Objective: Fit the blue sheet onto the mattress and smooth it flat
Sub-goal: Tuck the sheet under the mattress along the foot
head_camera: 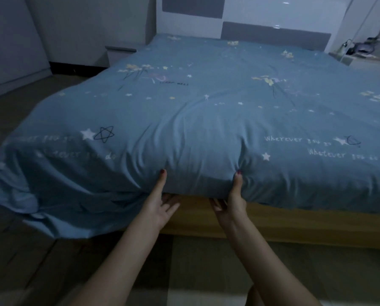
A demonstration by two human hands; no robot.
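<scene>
The blue sheet [206,102], printed with stars, flowers and white lettering, covers the mattress, whose own surface is hidden under it. At the foot edge my left hand [160,202] grips the sheet-covered mattress edge, thumb pressed up on the side, fingers underneath. My right hand [231,202] grips the same edge a short way to the right, thumb up on the sheet, fingers tucked below. Between my hands the edge is lifted slightly off the frame. At the near left corner the sheet [52,206] hangs loose and wrinkled, down to the floor.
A wooden bed frame [295,224] runs below the mattress. The grey padded headboard [275,36] stands at the far end. A white nightstand [120,53] is at the far left, a cluttered side table [365,54] at the far right. Wood-look floor [184,272] lies underfoot.
</scene>
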